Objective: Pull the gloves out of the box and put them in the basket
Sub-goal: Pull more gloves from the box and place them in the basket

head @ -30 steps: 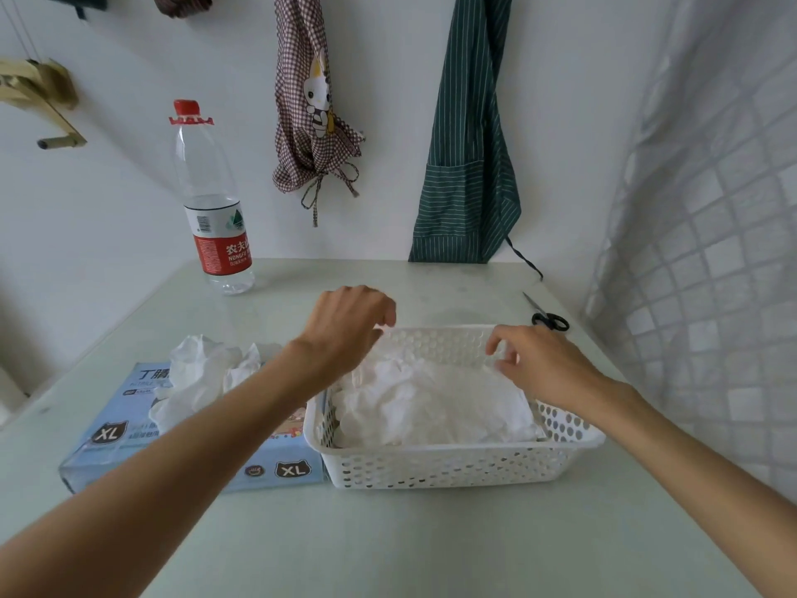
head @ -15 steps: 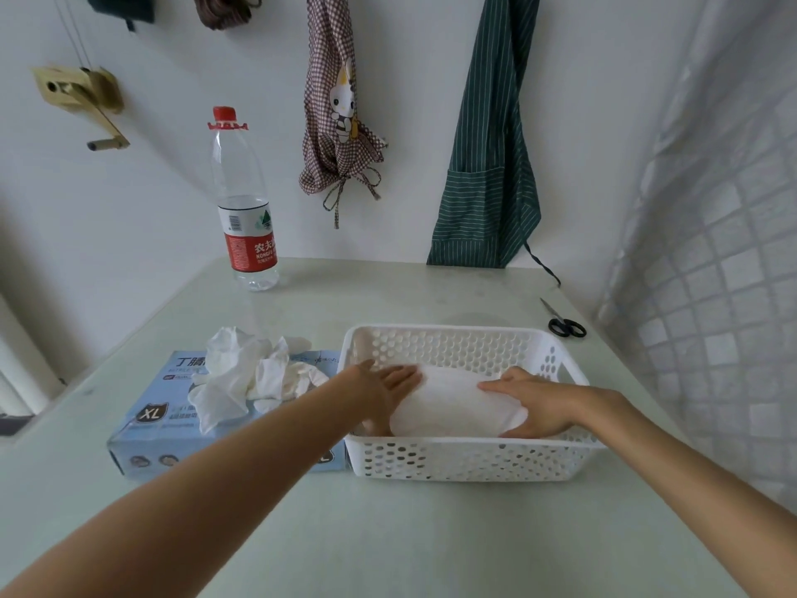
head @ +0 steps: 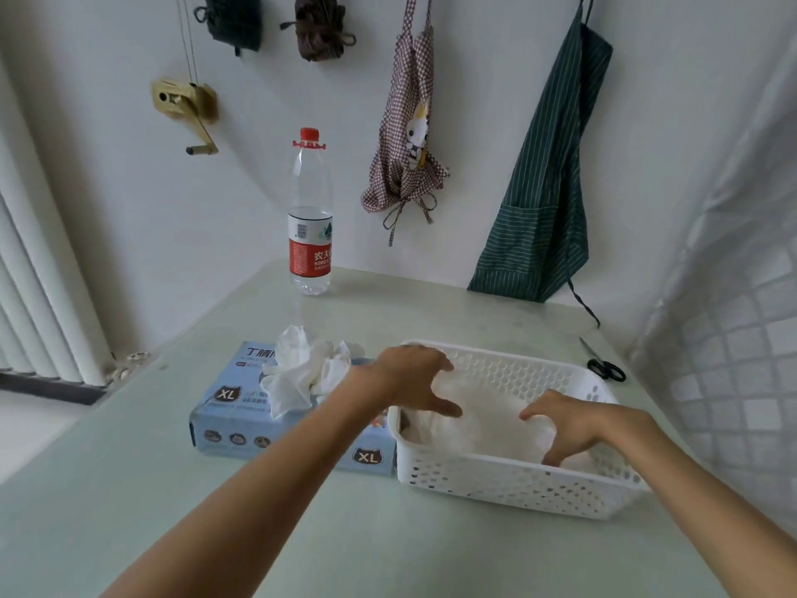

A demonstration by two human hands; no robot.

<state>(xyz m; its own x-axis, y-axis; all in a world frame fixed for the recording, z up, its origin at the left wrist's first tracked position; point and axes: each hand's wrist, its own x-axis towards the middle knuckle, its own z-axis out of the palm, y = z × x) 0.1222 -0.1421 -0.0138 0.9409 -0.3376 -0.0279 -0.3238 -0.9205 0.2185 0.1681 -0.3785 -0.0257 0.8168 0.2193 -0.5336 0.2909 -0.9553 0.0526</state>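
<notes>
A white perforated basket (head: 509, 485) stands on the table and holds a flattened pile of white gloves (head: 487, 420). My left hand (head: 409, 377) hovers over the basket's left end, fingers spread, holding nothing. My right hand (head: 569, 420) is over the pile near the front right, fingers spread and bent downward, tips at the gloves. Just left of the basket lies the blue glove box (head: 241, 412) marked XL, with crumpled white gloves (head: 302, 369) sticking out of its top opening.
A water bottle (head: 310, 235) with a red label stands at the back of the table. Black scissors (head: 604, 366) lie right of the basket by the tiled wall. Two aprons hang on the back wall (head: 405, 135).
Both hands pressed flat on the gloves in the basket half a second ago; now they have lifted off with fingers spread. The head view has tilted up and shifted.
</notes>
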